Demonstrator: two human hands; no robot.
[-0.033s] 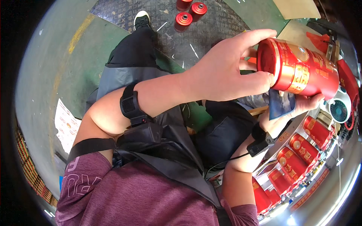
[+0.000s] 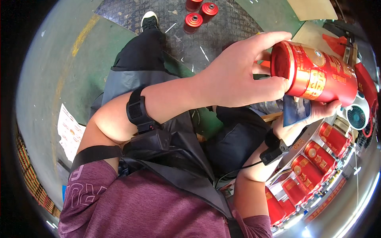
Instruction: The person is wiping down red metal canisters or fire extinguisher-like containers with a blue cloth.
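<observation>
Head view: at upper right, the left hand [image 2: 240, 73], partly open, grips one end of a red can [image 2: 331, 75]; the right hand [image 2: 320, 111] curls beneath it. Green floor [image 2: 43, 79] spans the left; a dark panel [image 2: 170, 43] at top bears red canisters [image 2: 193, 23].

- production workshop
- upper left: green floor [image 2: 43, 79], worn yellow line [image 2: 84, 36]
- lower right: rows of red canisters [image 2: 306, 170]
- right edge: fan [image 2: 356, 112]
- top: red tins [image 2: 193, 20], dark board [image 2: 178, 44]
</observation>
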